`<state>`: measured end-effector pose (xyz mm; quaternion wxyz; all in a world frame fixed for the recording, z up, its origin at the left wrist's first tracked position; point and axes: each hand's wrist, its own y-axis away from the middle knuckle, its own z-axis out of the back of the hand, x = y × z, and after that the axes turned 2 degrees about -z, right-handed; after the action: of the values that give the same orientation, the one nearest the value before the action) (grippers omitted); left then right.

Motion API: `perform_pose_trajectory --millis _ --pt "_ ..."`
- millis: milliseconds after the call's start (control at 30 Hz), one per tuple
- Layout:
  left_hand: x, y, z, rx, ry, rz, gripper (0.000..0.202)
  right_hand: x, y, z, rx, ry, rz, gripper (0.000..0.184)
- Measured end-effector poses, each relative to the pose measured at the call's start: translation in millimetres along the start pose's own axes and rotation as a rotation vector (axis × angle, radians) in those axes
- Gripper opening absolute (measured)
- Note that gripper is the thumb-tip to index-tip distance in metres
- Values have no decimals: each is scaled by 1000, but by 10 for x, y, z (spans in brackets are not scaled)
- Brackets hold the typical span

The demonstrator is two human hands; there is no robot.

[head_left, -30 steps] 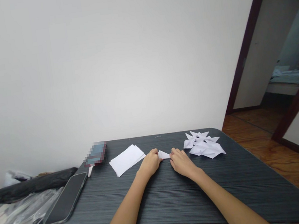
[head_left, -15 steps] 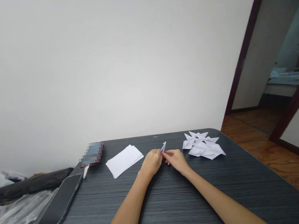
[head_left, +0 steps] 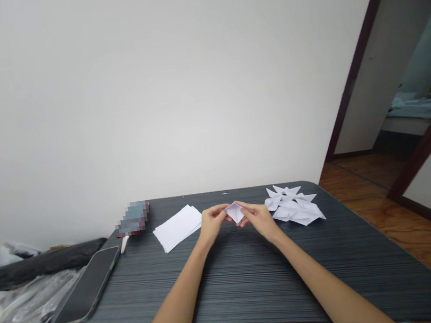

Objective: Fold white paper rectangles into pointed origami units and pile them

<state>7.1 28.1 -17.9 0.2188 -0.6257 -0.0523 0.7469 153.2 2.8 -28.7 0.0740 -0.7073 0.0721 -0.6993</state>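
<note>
Shifted from narrow sliver to diamond: small folded white paper shows its creased face

And there it is, held at the lower centre of the frame, a crease running down its middle! Left hand pinches the left corner, thumb and fingers closed on it; right hand grips the right corner the same way. Whether the paper touches the black wood-grain tabletop below, I can't tell. Just left of the hands, flat white rectangular paper sheets lie overlapping; just right, a cluster of pointed folded white paper pieces. Over at lower left, a dark-screened smartphone lies tilted along the table's edge.
</note>
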Motion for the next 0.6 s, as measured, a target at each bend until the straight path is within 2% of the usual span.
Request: perform_pose_trajectory --millis 100,200,300,400,600 --pt "0 -18 39 -18 304 79 21 59 -7 34 58 -234 -17 34" --pt "8 -10 43 -11 466 106 14 97 13 60 111 -367 -32 25" --pt "28 15 18 38 453 131 19 74 22 71 142 -343 -39 23" --pt "55 38 -19 100 366 131 29 14 8 75 159 -200 -19 29" --pt "98 44 -25 189 258 89 44 -60 -20 125 182 -90 -50 65"
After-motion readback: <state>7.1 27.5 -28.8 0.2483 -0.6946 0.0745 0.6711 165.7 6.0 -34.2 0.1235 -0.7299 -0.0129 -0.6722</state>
